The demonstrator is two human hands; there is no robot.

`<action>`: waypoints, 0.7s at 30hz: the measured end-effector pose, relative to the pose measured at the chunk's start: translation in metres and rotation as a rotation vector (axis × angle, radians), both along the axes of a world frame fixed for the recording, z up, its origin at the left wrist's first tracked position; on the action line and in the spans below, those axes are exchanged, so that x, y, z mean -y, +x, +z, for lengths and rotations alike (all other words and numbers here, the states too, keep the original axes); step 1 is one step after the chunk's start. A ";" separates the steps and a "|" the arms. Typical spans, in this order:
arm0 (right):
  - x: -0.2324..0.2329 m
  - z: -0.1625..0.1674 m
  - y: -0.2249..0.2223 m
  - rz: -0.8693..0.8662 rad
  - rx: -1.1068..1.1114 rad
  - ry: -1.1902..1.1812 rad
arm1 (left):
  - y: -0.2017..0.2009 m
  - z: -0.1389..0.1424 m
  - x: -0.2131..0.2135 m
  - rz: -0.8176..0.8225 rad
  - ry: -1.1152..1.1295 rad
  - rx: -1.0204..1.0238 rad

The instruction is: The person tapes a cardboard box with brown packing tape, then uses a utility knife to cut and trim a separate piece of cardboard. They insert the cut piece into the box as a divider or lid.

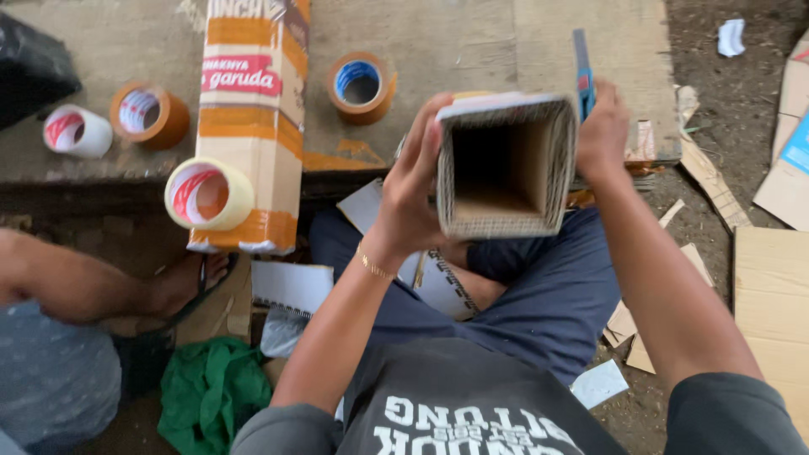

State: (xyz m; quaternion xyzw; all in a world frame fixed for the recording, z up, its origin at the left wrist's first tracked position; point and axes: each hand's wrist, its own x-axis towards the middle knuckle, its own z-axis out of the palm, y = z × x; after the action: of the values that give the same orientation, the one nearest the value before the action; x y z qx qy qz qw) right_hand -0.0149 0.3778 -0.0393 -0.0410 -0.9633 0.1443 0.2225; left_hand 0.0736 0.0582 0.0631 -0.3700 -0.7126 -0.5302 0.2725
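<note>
I hold up a square cardboard tube (506,164) with its open end facing me, over my lap. My left hand (413,185) grips its left wall, fingers curled over the top corner. My right hand (602,135) presses against the tube's right side and holds a blue utility knife (582,72) that points up and away. The tube's inside is bare brown corrugated board.
A tall printed carton (253,118) lies on the concrete slab (472,42), with several tape rolls (209,194) around it. Another person's leg and sandalled foot (181,282) are at left. Green cloth (211,392) and cardboard scraps (771,286) lie on the ground.
</note>
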 end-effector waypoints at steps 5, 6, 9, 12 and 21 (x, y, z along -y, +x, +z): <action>0.047 0.073 0.026 0.394 -0.337 -0.459 | -0.011 0.013 0.002 0.038 -0.023 0.024; 0.058 0.090 0.042 0.496 -0.441 -0.520 | -0.011 0.014 0.001 0.036 -0.020 0.043; 0.076 0.142 0.068 0.677 -0.738 -0.373 | -0.015 0.016 -0.003 0.027 -0.029 0.056; 0.095 0.170 0.078 0.880 -0.702 -0.362 | -0.009 0.022 -0.003 0.007 -0.041 0.067; 0.119 0.166 0.119 0.897 -0.365 -0.580 | 0.046 0.064 0.007 0.007 0.073 0.483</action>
State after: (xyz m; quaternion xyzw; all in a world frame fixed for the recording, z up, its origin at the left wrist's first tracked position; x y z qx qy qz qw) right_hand 0.1040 0.2584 0.1271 0.3386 -0.7534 0.4882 0.2818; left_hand 0.1200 0.0515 0.1270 -0.2198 -0.7386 -0.6279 0.1092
